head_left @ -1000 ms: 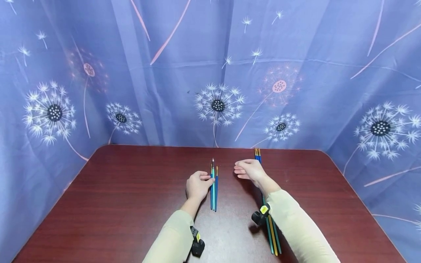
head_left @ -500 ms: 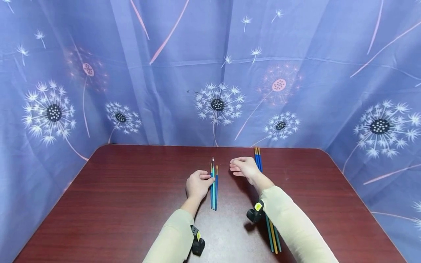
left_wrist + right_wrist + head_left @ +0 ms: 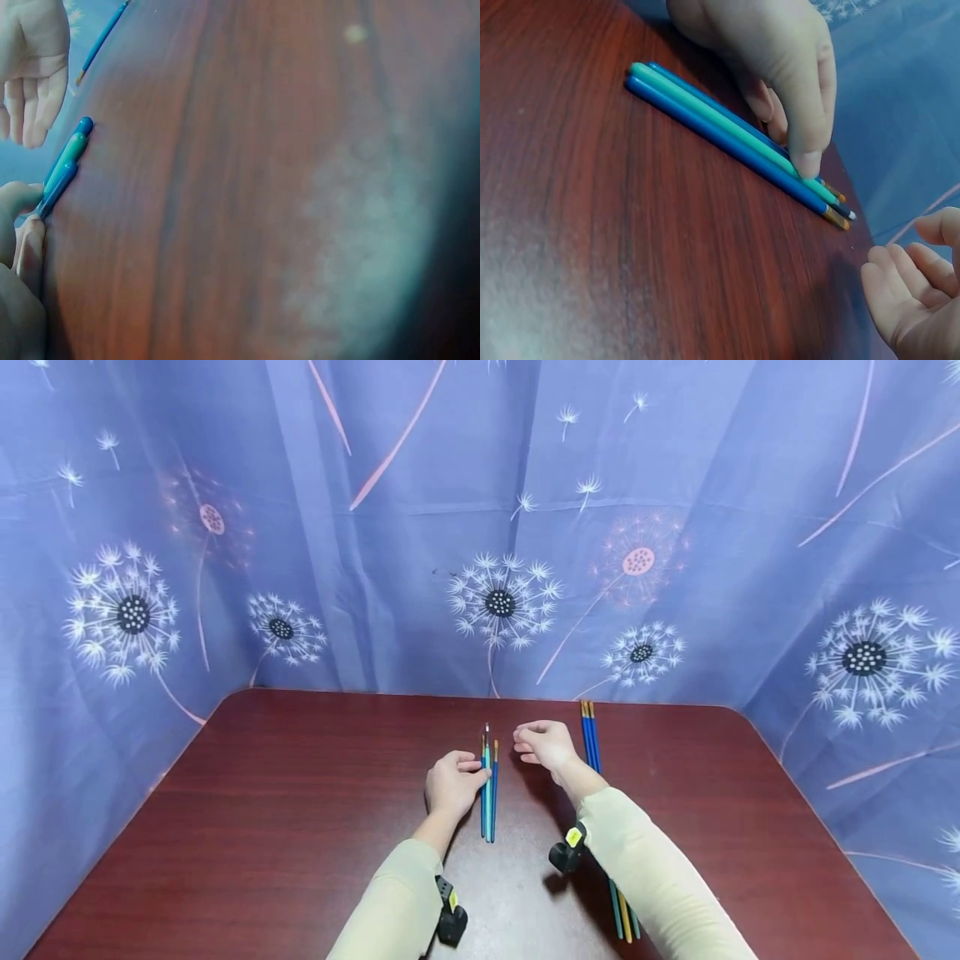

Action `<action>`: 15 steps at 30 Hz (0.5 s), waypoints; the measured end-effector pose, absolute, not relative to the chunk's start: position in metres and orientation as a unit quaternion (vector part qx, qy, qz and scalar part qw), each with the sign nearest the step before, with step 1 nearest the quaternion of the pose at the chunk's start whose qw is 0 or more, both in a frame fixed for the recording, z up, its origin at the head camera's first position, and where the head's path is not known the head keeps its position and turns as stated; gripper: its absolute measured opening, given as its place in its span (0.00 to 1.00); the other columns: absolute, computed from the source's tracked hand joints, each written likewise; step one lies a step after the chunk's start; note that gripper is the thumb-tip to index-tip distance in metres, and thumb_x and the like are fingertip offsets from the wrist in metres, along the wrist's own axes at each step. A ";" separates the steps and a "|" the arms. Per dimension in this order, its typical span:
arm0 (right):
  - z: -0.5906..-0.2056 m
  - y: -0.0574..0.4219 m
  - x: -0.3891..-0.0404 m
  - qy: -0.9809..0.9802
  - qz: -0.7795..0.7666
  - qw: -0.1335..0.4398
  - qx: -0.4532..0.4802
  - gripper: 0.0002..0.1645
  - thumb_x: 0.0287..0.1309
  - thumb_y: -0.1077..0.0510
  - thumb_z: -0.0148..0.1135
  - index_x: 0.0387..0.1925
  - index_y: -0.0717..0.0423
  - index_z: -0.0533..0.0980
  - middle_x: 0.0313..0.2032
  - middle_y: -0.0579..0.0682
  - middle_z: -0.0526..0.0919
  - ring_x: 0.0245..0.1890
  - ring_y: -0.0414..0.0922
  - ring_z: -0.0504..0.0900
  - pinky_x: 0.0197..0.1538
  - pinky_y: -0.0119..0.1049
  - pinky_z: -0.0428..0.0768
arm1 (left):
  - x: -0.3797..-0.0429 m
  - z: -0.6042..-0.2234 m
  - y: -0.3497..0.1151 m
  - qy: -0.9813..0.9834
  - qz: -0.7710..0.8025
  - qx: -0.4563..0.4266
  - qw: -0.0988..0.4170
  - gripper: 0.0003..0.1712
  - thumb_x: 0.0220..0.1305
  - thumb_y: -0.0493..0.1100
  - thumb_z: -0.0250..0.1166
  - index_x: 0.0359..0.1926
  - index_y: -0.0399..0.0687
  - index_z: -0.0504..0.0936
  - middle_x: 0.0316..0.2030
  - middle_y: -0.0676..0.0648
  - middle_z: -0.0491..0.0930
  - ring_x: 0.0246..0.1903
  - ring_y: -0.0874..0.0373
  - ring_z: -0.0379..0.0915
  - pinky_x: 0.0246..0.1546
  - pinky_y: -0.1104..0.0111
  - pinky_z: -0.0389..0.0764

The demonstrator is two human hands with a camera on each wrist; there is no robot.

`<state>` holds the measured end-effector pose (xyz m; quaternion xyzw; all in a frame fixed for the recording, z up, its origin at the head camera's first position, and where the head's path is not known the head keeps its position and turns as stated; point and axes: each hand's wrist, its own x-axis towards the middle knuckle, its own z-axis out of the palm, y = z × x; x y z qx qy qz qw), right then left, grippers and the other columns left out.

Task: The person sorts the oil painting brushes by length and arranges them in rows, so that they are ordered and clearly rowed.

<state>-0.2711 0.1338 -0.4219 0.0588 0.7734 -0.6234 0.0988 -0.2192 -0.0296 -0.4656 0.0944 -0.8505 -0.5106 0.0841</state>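
Three slim paintbrushes lie side by side at mid-table: a mint-green paintbrush (image 3: 488, 814) between a left blue paintbrush (image 3: 482, 818) and a right blue paintbrush (image 3: 494, 802), bristles pointing away. My left hand (image 3: 452, 787) pinches them from the left; in the right wrist view its thumb (image 3: 808, 161) sits on the mint handle and its fingers lie along the far blue one. Whether the nearer blue one is gripped too, I cannot tell. My right hand (image 3: 547, 747) hovers to their right, fingers relaxed and holding nothing; its palm shows in the right wrist view.
Another row of paintbrushes (image 3: 590, 739), blue at the far end with green and yellow handle ends (image 3: 626, 918) near me, lies under my right forearm. The dark red wooden table (image 3: 262, 810) meets a blue dandelion-print curtain (image 3: 405, 568) at the back.
My right hand has moved left, away from the right-hand row of paintbrushes and closer to the three in the middle. The left hand has stayed at those three.
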 end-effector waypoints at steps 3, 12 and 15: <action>-0.426 0.132 -0.270 0.774 -0.623 0.096 0.064 0.21 0.62 0.61 0.54 0.53 0.69 0.74 0.50 0.66 0.80 0.44 0.52 0.84 0.45 0.41 0.83 | -0.218 -0.469 -0.028 -0.852 -0.509 0.090 0.081 0.19 0.49 0.48 0.73 0.42 0.47 0.82 0.33 0.53 0.87 0.32 0.61 0.85 0.38 0.64 0.79; -0.430 0.121 -0.274 0.777 -0.621 0.079 0.070 0.16 0.61 0.61 0.56 0.47 0.67 0.78 0.47 0.63 0.82 0.39 0.48 0.85 0.40 0.37 0.84 | -0.220 -0.465 -0.030 -0.853 -0.506 0.087 0.094 0.19 0.48 0.47 0.74 0.41 0.46 0.83 0.33 0.52 0.88 0.32 0.61 0.85 0.37 0.64 0.79; -0.431 0.118 -0.274 0.781 -0.617 0.067 0.074 0.14 0.61 0.60 0.57 0.44 0.66 0.79 0.45 0.63 0.83 0.38 0.49 0.85 0.39 0.37 0.84 | -0.221 -0.465 -0.031 -0.853 -0.507 0.086 0.090 0.19 0.48 0.47 0.74 0.42 0.46 0.83 0.33 0.52 0.88 0.32 0.61 0.85 0.38 0.64 0.79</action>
